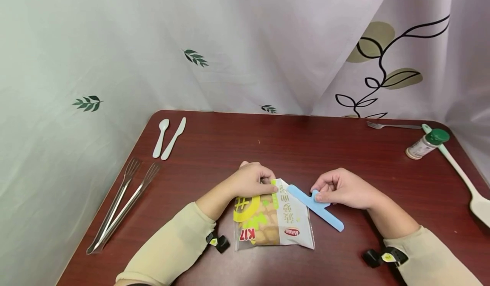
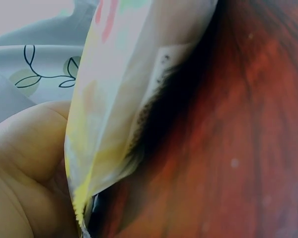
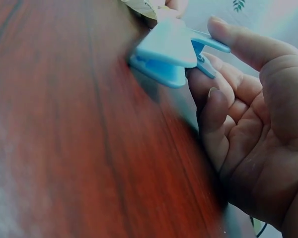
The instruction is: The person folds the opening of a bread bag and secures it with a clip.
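Note:
My left hand [image 1: 252, 180] pinches the upper edge of a printed snack bag [image 1: 262, 218] of bread, part clear and part white. In the left wrist view the bag [image 2: 134, 64] stands tilted beside the hand, its yellow serrated edge near the palm. My right hand [image 1: 342, 188] holds a light blue bag clip [image 1: 315, 207] by its handles, thumb on one side and fingers on the other. The clip's long bar slants beside the bag's white end, its upper tip overlapping the bag in the head view. A narrow gap shows between the bars of the clip [image 3: 164, 49] in the right wrist view.
Metal tongs [image 1: 122, 205] lie at the left, below a white spoon [image 1: 162, 128] and white knife [image 1: 175, 138]. At the right are a green-capped shaker [image 1: 426, 143], a pale long-handled utensil [image 1: 461, 173] and a metal fork [image 1: 394, 126]. A curtain [image 1: 237, 43] hangs behind the table.

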`<action>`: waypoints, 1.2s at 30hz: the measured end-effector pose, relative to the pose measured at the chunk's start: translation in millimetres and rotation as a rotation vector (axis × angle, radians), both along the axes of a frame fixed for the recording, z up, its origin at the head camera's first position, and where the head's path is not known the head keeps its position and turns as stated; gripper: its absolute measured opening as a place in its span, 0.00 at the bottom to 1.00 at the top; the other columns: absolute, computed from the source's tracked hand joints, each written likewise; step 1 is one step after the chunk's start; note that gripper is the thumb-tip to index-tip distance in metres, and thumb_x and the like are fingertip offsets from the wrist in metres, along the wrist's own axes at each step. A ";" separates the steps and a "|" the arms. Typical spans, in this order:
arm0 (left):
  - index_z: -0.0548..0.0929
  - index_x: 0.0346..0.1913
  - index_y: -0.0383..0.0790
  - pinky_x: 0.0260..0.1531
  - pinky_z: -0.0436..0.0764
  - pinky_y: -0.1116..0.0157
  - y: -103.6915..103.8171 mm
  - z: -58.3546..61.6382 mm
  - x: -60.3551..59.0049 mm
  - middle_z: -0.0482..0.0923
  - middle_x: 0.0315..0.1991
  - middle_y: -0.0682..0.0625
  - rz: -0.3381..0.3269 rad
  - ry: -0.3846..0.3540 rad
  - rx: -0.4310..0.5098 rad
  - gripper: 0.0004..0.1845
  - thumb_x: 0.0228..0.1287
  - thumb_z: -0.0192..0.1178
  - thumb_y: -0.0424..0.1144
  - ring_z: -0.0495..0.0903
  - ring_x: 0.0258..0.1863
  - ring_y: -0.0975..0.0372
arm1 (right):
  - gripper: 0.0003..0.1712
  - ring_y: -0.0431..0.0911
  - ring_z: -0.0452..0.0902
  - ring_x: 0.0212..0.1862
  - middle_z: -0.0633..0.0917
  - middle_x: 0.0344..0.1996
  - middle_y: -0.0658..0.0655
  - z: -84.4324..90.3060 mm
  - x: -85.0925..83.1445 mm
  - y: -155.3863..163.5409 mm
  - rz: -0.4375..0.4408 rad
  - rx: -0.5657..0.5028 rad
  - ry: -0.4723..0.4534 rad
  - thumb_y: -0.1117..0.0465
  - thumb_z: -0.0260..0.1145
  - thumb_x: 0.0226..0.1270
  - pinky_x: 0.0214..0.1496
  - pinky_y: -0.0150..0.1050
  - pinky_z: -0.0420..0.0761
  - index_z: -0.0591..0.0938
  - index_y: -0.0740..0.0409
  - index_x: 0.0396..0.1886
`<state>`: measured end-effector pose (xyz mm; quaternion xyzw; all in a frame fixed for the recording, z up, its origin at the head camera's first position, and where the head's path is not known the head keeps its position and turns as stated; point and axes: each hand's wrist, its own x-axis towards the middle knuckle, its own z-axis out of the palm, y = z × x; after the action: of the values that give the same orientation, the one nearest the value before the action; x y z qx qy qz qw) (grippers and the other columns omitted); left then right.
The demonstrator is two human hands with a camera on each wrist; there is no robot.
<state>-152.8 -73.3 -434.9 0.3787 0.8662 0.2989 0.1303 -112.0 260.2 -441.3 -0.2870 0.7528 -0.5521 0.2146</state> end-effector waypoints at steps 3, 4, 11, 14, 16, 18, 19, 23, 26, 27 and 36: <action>0.86 0.29 0.60 0.42 0.63 0.58 0.0 -0.1 0.1 0.73 0.17 0.68 -0.005 -0.005 0.013 0.09 0.69 0.71 0.48 0.73 0.26 0.68 | 0.06 0.33 0.78 0.27 0.88 0.26 0.50 -0.7 -0.9 -0.1 0.008 -0.010 0.003 0.71 0.73 0.70 0.29 0.33 0.81 0.91 0.60 0.44; 0.86 0.29 0.60 0.42 0.62 0.58 0.0 0.0 0.1 0.73 0.17 0.68 -0.007 -0.005 0.017 0.09 0.69 0.71 0.48 0.73 0.25 0.68 | 0.06 0.33 0.78 0.27 0.88 0.26 0.50 -0.7 -1.3 -0.2 0.010 -0.014 0.006 0.71 0.73 0.70 0.29 0.33 0.81 0.91 0.60 0.44; 0.86 0.32 0.60 0.44 0.61 0.57 3.6 -0.8 2.8 0.75 0.21 0.69 -0.012 -0.006 0.016 0.07 0.70 0.71 0.49 0.73 0.31 0.68 | 0.07 0.34 0.81 0.28 0.90 0.28 0.52 -0.3 -3.7 0.2 0.030 -0.028 0.018 0.72 0.72 0.71 0.30 0.35 0.83 0.90 0.63 0.45; 0.85 0.31 0.61 0.45 0.61 0.57 6.3 -1.4 4.8 0.75 0.22 0.68 -0.009 0.001 0.012 0.08 0.70 0.71 0.49 0.71 0.34 0.67 | 0.08 0.34 0.81 0.28 0.90 0.29 0.53 -0.5 -3.8 0.7 0.027 -0.034 0.021 0.73 0.71 0.71 0.30 0.35 0.83 0.90 0.63 0.46; 0.85 0.31 0.60 0.46 0.61 0.57 8.4 -1.4 6.3 0.74 0.22 0.68 -0.005 0.005 0.014 0.08 0.70 0.71 0.49 0.70 0.34 0.66 | 0.08 0.34 0.81 0.27 0.90 0.29 0.54 -1.0 -3.6 1.0 0.021 -0.039 0.024 0.73 0.71 0.71 0.29 0.35 0.83 0.90 0.62 0.46; 0.85 0.31 0.60 0.46 0.61 0.57 10.5 -1.1 8.1 0.75 0.22 0.68 -0.003 0.007 0.017 0.08 0.69 0.72 0.49 0.70 0.34 0.66 | 0.08 0.34 0.80 0.27 0.90 0.28 0.54 -1.4 -3.4 1.0 0.015 -0.043 0.029 0.73 0.71 0.70 0.27 0.35 0.81 0.90 0.62 0.46; 0.86 0.31 0.61 0.47 0.61 0.57 11.5 -1.4 8.8 0.75 0.23 0.69 -0.004 0.009 0.017 0.08 0.69 0.72 0.50 0.70 0.34 0.66 | 0.08 0.34 0.79 0.26 0.90 0.28 0.54 -1.6 -3.3 0.9 0.013 -0.046 0.031 0.74 0.71 0.70 0.27 0.34 0.81 0.90 0.62 0.46; 0.87 0.33 0.60 0.47 0.61 0.58 14.4 -1.8 12.0 0.76 0.24 0.70 -0.003 0.013 0.016 0.06 0.69 0.72 0.50 0.69 0.33 0.67 | 0.09 0.34 0.79 0.26 0.90 0.29 0.55 -2.4 -3.2 -0.3 0.013 -0.058 0.036 0.74 0.71 0.70 0.26 0.34 0.80 0.90 0.63 0.46; 0.87 0.33 0.60 0.46 0.60 0.58 15.6 -1.9 13.0 0.76 0.24 0.71 -0.008 0.019 0.015 0.06 0.69 0.72 0.49 0.69 0.33 0.67 | 0.09 0.34 0.79 0.27 0.90 0.30 0.55 -2.6 -3.1 -1.5 0.016 -0.073 0.041 0.75 0.70 0.70 0.26 0.34 0.80 0.90 0.63 0.46; 0.87 0.33 0.60 0.46 0.60 0.58 15.9 -2.2 13.0 0.75 0.24 0.70 -0.012 0.021 0.015 0.06 0.69 0.72 0.49 0.69 0.33 0.67 | 0.09 0.34 0.80 0.27 0.90 0.30 0.55 -2.6 -3.1 -1.9 0.018 -0.079 0.043 0.75 0.70 0.70 0.26 0.34 0.80 0.90 0.64 0.46; 0.86 0.33 0.60 0.45 0.60 0.59 16.2 -3.3 12.4 0.75 0.24 0.70 -0.037 0.022 0.018 0.07 0.69 0.72 0.50 0.69 0.33 0.68 | 0.11 0.33 0.80 0.28 0.90 0.30 0.55 -4.0 -1.8 -4.2 0.024 -0.125 0.070 0.78 0.70 0.68 0.26 0.34 0.80 0.89 0.65 0.46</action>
<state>-140.5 -57.1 -438.2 0.3994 0.8576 0.3000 0.1228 -113.8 256.0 -445.2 -0.3280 0.7202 -0.5852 0.1766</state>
